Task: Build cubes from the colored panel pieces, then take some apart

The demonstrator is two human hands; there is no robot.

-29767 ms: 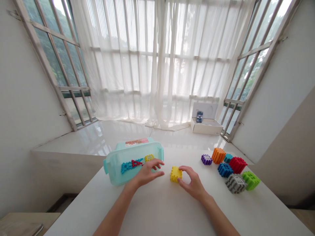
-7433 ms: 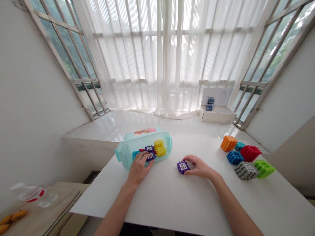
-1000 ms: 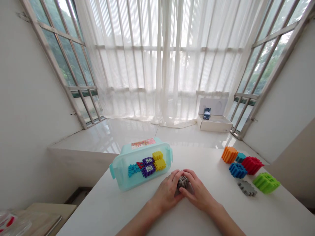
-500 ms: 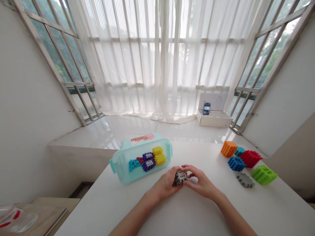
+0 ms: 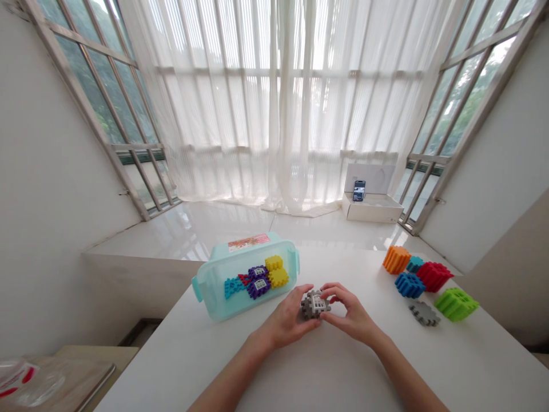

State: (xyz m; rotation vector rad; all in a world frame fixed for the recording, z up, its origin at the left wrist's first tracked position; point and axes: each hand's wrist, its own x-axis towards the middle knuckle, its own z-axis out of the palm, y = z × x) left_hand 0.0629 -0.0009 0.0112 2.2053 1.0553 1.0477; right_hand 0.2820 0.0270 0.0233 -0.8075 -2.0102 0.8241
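Between my hands, low over the white table, is a grey toothed block point(image 5: 309, 307) with a white window-like grid piece point(image 5: 318, 303) on its face. My left hand point(image 5: 286, 317) curves around the block's left side, thumb below and fingers above. My right hand point(image 5: 349, 315) grips its right side, fingertips on the white piece and thumb at the lower edge. To the left stands a pale teal plastic bin point(image 5: 214, 303). In it are purple blocks point(image 5: 259, 288) with white grids, yellow blocks point(image 5: 278, 278) and blue toothed pieces point(image 5: 234, 288).
On the right of the table point(image 5: 355, 377) are orange point(image 5: 396, 260), red point(image 5: 434, 276), blue point(image 5: 410, 285) and green point(image 5: 457, 304) toothed blocks, plus a flat grey piece point(image 5: 424, 313). A phone point(image 5: 359, 191) leans in an open white box point(image 5: 371, 213) on the sill.
The left fingers have loosened and shifted back, so more of the grey block shows. My right fingers have moved further over the white grid piece.
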